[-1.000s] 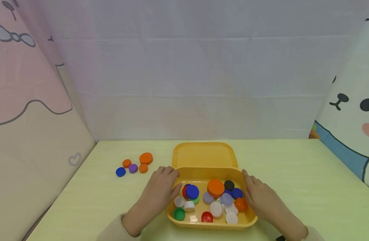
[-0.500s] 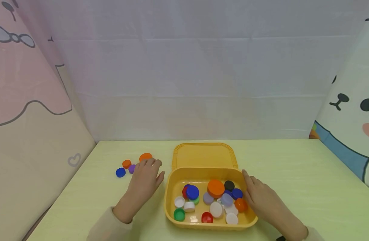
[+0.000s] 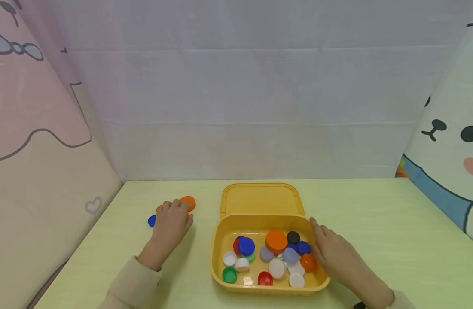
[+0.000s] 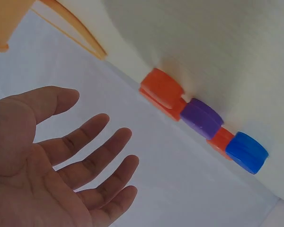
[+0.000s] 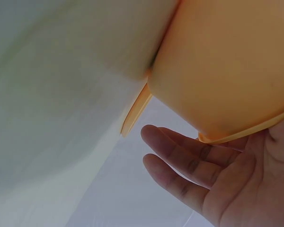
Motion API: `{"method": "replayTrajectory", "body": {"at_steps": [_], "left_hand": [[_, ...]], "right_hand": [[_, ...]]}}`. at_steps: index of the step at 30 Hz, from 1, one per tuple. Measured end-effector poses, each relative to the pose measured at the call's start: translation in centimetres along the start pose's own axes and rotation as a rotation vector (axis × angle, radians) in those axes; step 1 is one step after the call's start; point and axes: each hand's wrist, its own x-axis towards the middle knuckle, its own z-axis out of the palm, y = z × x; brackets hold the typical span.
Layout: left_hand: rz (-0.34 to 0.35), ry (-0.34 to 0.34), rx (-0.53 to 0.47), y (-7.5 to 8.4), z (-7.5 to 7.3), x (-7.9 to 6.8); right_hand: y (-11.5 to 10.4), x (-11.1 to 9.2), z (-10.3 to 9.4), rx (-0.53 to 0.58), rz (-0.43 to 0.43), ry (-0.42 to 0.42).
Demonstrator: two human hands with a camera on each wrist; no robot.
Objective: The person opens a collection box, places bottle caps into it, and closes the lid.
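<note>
My left hand hovers over a small group of bottle caps on the table, its fingers spread and loosely bent. In the left wrist view those caps stand apart from the fingertips: an orange cap, a purple cap and a blue cap, with more orange ones partly hidden behind. From the head, the hand covers most of them; a large orange cap shows past the fingers. My right hand rests against the right rim of a yellow box, fingers extended along its outside.
Inside the box lie several caps, among them a big orange bottle cap, a green cap and a red cap. Behind it lies a flat yellow lid. A pale curtain closes off the table's back.
My left hand has left the box's left rim and moved leftward over the caps on the table. The right hand has stayed at the box's right side.
</note>
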Motion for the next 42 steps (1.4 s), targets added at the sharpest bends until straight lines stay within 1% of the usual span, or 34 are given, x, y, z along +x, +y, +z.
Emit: {"method": "replayTrajectory", "body": {"at_steps": [4, 10, 16, 22, 29, 33, 42], "left_hand": [[-0.028, -0.024, 0.023, -0.9, 0.6, 0.2], [-0.073, -0.090, 0.045, -1.9, 1.4, 0.4], [-0.078, -0.126, 0.077, -2.5, 2.0, 0.6], [-0.071, -0.148, 0.081, -2.7, 2.2, 0.6], [-0.071, -0.207, 0.080, -2.8, 2.4, 0.6], [-0.079, -0.230, 0.063, -2.9, 2.5, 0.7], [-0.089, -0.231, 0.049, -2.8, 2.7, 0.8]], "right_hand": [[-0.1, 0.0, -0.1, 0.001, 0.004, -0.006], [-0.1, 0.0, -0.1, 0.002, 0.007, -0.010], [-0.1, 0.1, -0.1, 0.002, 0.013, -0.019], [-0.1, 0.0, -0.1, 0.003, 0.009, -0.021], [-0.2, 0.0, -0.3, 0.004, 0.016, -0.030], [-0.2, 0.0, -0.3, 0.009, 0.017, -0.031], [-0.2, 0.0, -0.3, 0.014, 0.016, -0.030]]}}
